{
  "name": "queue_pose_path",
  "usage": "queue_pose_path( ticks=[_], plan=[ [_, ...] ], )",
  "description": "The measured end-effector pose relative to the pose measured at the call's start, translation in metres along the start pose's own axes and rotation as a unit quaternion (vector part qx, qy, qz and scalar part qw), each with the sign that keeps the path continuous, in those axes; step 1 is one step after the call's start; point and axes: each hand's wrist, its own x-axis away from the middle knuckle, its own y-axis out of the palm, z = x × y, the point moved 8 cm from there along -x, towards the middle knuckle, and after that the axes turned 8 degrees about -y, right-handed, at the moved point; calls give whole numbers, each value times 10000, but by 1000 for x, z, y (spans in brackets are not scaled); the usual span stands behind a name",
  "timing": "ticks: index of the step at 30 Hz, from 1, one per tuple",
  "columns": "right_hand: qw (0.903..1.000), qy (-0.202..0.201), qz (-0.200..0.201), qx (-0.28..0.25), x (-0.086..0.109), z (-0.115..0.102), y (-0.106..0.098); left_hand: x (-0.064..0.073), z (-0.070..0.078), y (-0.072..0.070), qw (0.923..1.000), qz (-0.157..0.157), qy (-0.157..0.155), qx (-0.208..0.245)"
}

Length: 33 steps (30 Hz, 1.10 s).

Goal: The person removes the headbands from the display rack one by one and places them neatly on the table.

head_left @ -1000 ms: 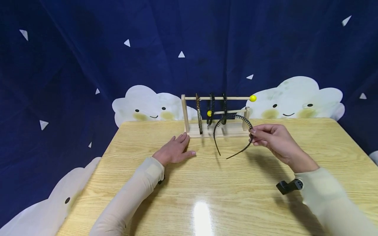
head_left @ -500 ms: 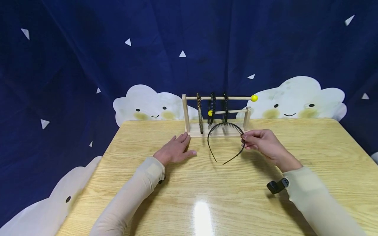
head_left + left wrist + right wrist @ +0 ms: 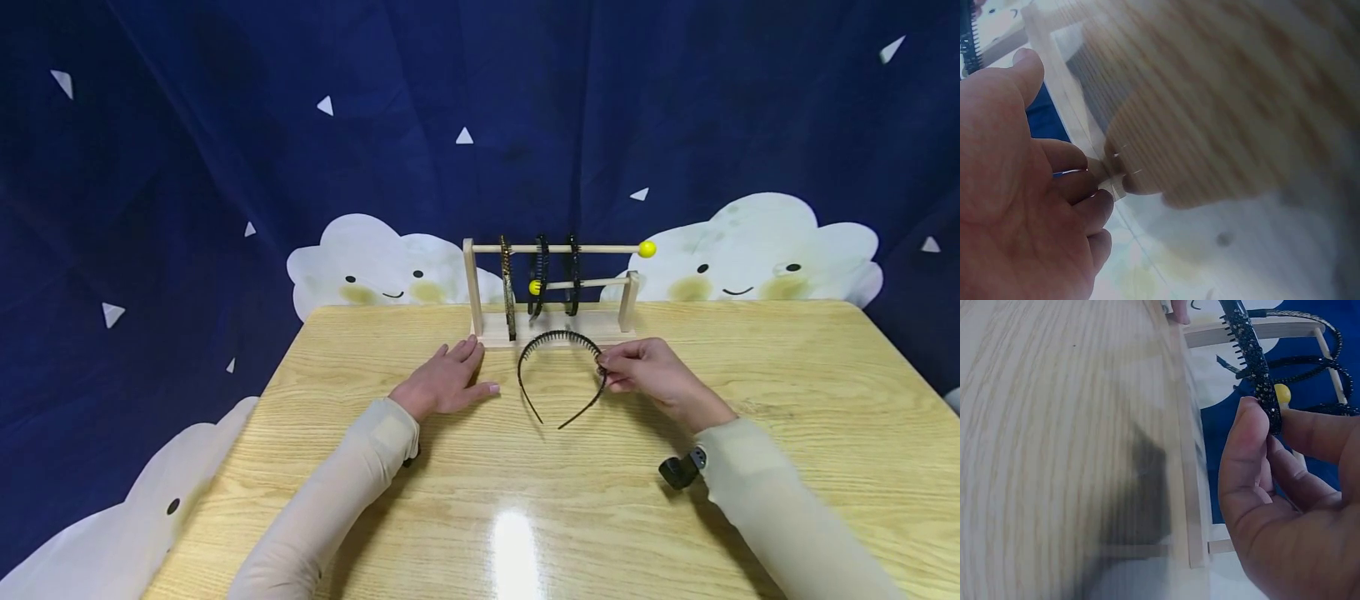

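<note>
The left hand point(image 3: 446, 383) lies flat on the wooden counter point(image 3: 390, 500), palm down, fingers straight and a little spread, holding nothing. Its fingertips reach the near left corner of the wooden headband rack point(image 3: 551, 333); in the left wrist view the fingertips point(image 3: 1107, 165) touch the pale base strip of that rack. The rack stands at the far middle of the counter, with two rods capped by yellow balls, and three dark headbands point(image 3: 540, 279) hang on it.

Just near the rack, between the two hands, is a black toothed headband point(image 3: 558, 337). It arches up with its open ends pointing toward the near side, the tips low at the counter; whether they rest on it cannot be told. The right hand point(image 3: 645, 379) is to the right of this headband and pinches its right leg between thumb and curled fingers. The right wrist view shows the thumb and forefinger closed on the sparkly black band point(image 3: 1254, 369), teeth facing left, with the rack's rods behind it.

Compared with a second ago, the right hand has come left and toward the near side, and lower: the headband, earlier held up in front of the rack's right post, now sits lower and more central in front of the rack's base. The left hand has not moved.
</note>
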Motion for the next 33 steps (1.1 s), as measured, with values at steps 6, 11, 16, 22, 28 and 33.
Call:
queue_pose_path(
  ticks=[6,11,16,22,28,33],
  plan=[
    [9999,111,-47,35,-7,8,5,0,-1,0,10000,-5,-37,-18],
    [9995,297,-44,-7,-9,14,6,-1,-1,1,10000,8,-40,-15],
    [9990,429,-78,122,-12,22,7,0,0,0,10000,7,-43,-12],
    [9982,447,-47,404,-16,28,8,1,-1,0,10000,2,-62,-9],
    [9966,479,-11,666,-18,32,9,0,-1,1,10000,-23,-55,-28],
    [9947,520,-9,891,-19,31,11,-1,0,1,9999,-61,-77,-49]
  ],
)
